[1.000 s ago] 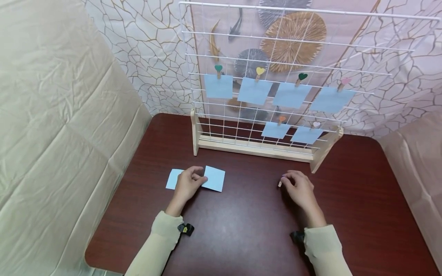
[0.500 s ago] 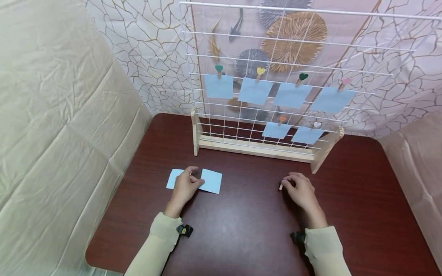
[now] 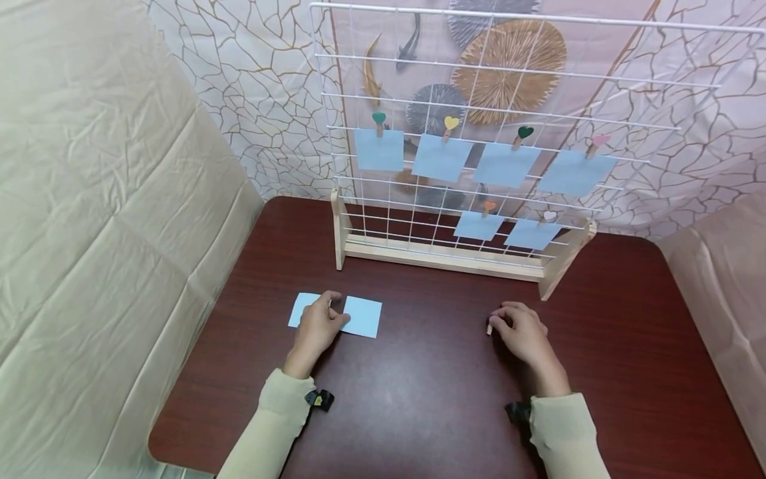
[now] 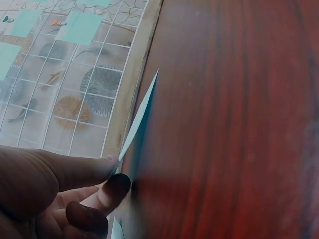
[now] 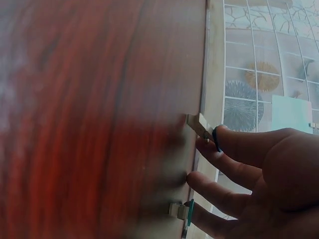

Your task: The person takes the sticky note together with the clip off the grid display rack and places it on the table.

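My left hand (image 3: 314, 330) pinches a light blue square of paper (image 3: 362, 318) between thumb and fingers. In the left wrist view, that paper (image 4: 137, 124) appears nearly edge-on, rising off the tabletop. A second blue paper (image 3: 301, 309) lies to the left, partly hidden behind the left hand. My right hand (image 3: 523, 332) pinches a small wooden clothespin (image 3: 489, 328) by its decorated end. Open jaws of this clothespin (image 5: 198, 124) point away from the fingertips in the right wrist view. Another clothespin (image 5: 177, 211) with a teal decoration is by the lower fingers; contact is unclear.
A white wire grid (image 3: 419, 209) on a wooden stand (image 3: 443, 258) rises at the back of the dark red table (image 3: 413, 406). Several blue papers (image 3: 443, 158) hang there from heart clothespins. A patterned cloth (image 3: 239, 86) covers the wall behind.
The left hand has brought its paper slightly leftward and down. The right hand has shifted a little toward me and right, its clothespin now pointing more downward. The hanging papers stay put.
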